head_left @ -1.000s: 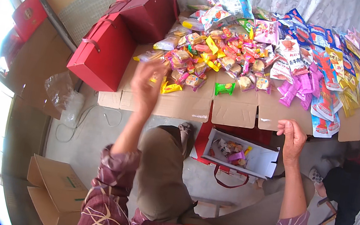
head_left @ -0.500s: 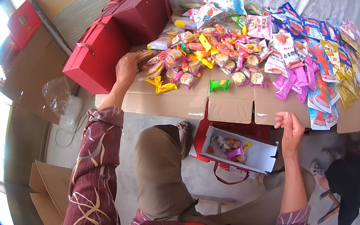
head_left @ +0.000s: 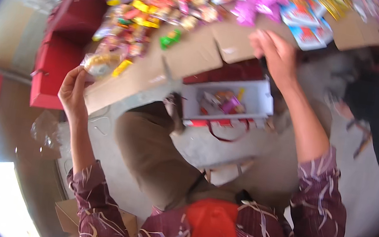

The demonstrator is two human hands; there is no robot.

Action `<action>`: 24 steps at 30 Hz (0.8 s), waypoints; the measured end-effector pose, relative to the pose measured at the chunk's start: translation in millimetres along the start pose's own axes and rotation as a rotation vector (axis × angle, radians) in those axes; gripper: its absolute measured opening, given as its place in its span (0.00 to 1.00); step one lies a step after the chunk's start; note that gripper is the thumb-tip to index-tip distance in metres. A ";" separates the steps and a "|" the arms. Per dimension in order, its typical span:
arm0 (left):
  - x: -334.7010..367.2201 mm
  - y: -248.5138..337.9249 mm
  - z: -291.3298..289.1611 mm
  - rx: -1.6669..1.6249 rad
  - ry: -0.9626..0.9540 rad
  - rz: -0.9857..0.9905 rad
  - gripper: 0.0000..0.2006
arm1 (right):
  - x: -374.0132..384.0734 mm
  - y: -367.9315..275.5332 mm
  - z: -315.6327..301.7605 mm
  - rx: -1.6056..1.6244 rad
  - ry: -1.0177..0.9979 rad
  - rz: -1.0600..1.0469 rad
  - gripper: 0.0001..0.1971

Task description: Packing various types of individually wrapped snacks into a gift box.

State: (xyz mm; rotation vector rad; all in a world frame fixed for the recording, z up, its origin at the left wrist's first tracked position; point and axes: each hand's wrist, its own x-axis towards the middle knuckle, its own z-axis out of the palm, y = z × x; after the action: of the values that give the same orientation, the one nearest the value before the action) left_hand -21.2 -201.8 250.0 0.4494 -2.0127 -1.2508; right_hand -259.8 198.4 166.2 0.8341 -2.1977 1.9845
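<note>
At the left end of the cardboard-topped table, my left hand (head_left: 73,92) pinches the edge of a clear-wrapped golden snack (head_left: 102,62). A yellow packet (head_left: 122,67) lies beside it. My right hand (head_left: 277,58) hovers by the table's front edge, below the purple packets (head_left: 257,4). Its fingers are loosely bent and blurred, with nothing visible in them. Below the table edge, between my hands, a white-lined open box (head_left: 257,99) with a dark red handle contains several small wrapped snacks (head_left: 224,102).
Red gift boxes (head_left: 62,63) stand at the table's left. Mixed snacks (head_left: 168,3) are heaped along it, with a green packet (head_left: 169,39) near the front and blue-white packets (head_left: 308,25) to the right. Another person (head_left: 378,114) sits at the right. Clear plastic (head_left: 46,129) hangs at the left.
The view has turned and blurred, shifting the table up and left. My left hand now has a clear-wrapped snack at its fingertips. My right hand stays raised by the table edge.
</note>
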 end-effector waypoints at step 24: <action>-96.0 11.0 199.0 0.321 -0.646 0.307 0.10 | 6.8 1.4 -29.3 0.001 0.171 -0.069 0.17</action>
State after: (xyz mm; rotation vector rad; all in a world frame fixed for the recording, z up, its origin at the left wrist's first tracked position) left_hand -98.9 -11.9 167.5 -0.1522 -2.7161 -0.9505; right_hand -275.1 223.6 172.4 0.7018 -2.0467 1.9459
